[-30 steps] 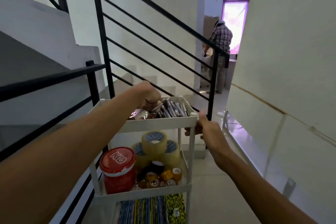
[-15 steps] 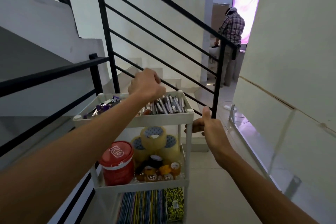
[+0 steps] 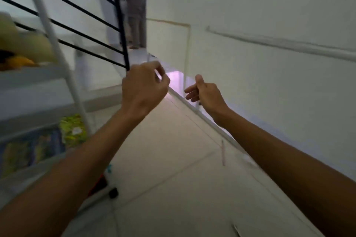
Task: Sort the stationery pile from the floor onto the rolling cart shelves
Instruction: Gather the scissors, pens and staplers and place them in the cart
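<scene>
The rolling cart (image 3: 57, 75) stands at the left edge of the view, beside the black stair railing (image 3: 121, 25), blurred. Its white upright post (image 3: 63, 67) leans across the frame, so the long axis runs vertical, shelves stacked one above another. Tape rolls (image 3: 25, 44) sit on a middle shelf; colourful packs (image 3: 36, 148) fill the lowest. A castor (image 3: 113, 192) rests on the tiled floor (image 3: 173, 179).

Judgement: loaded, the cart is likely moderately heavy but rolls freely; best held by a post or shelf rim. Loose items may shift.

Left hand (image 3: 143, 86) is clear of the cart, fingers curled, holding nothing visible. Right hand (image 3: 204, 92) is empty, fingers loosely spread. No floor pile in view.
</scene>
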